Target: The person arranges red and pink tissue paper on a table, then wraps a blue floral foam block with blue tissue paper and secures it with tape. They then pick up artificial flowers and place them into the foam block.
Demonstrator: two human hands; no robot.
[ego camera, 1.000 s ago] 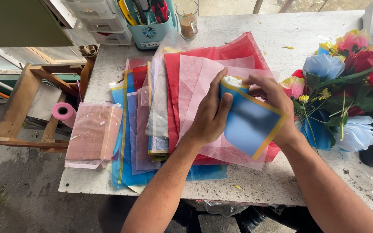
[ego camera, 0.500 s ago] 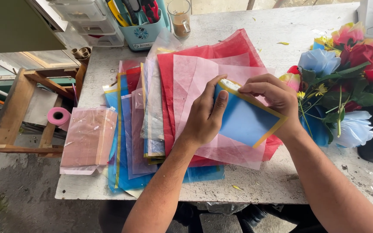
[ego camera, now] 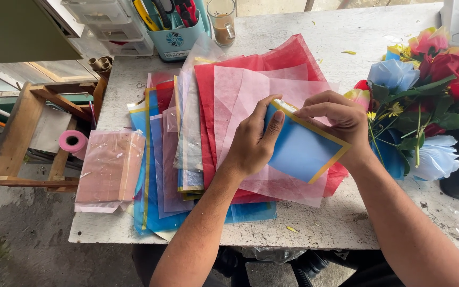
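White and worn, the table (ego camera: 346, 223) has a rough, speckled top with small scraps and yellow petals on it. It stands on a stained grey concrete floor (ego camera: 22, 250). Left of it is a bare wooden frame (ego camera: 17, 138) with a roll of pink ribbon (ego camera: 71, 141) beside it.

Most of the table's middle is covered by a fanned spread of thin paper sheets (ego camera: 224, 106): red and pale pink tissue, slightly crinkled and translucent, over blue sheets with yellow borders. At the left edge of the spread lies a clear plastic bag of pink sheets (ego camera: 110, 170), flat and glossy.

On the right lies a bunch of paper flowers (ego camera: 421, 90) in blue, red, pink and white, with green leaves and stems. At the back edge stand a light blue tool holder (ego camera: 179, 37) with scissors and pliers, clear plastic drawers (ego camera: 107, 26) and a glass mug (ego camera: 221, 21).

Both hands hold a folded blue paper with a yellow border (ego camera: 298, 149) just above the pink tissue. The left hand (ego camera: 251, 146) grips its left edge, thumb on top. The right hand (ego camera: 336, 119) pinches its upper edge with curled fingers.
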